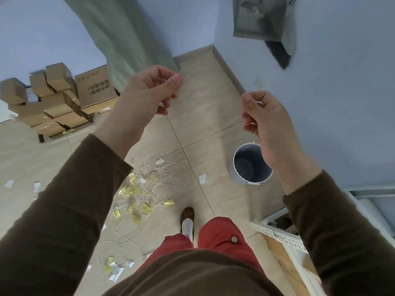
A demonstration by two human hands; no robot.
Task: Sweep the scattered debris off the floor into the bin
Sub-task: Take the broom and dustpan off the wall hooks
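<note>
Debris [145,189] lies scattered on the tiled floor in front of my feet: thin pale sticks mixed with yellow and white paper scraps. More scraps [115,268] lie nearer me on the left. A grey round bin [239,176] stands open on the floor to the right of the pile, partly behind my right wrist. Both hands are raised above the floor with curled fingers. My left hand [149,92] holds a few thin pale slivers that show between its fingers. My right hand [263,120] pinches a thin white sliver between thumb and fingers.
A grey dustpan [258,16] and a dark brush [277,52] hang on the blue wall at top right. Cardboard boxes [53,97] are stacked at the left, a green curtain [128,35] hangs behind. A white metal rack [284,233] stands at the right. Single white scraps [9,183] lie far left.
</note>
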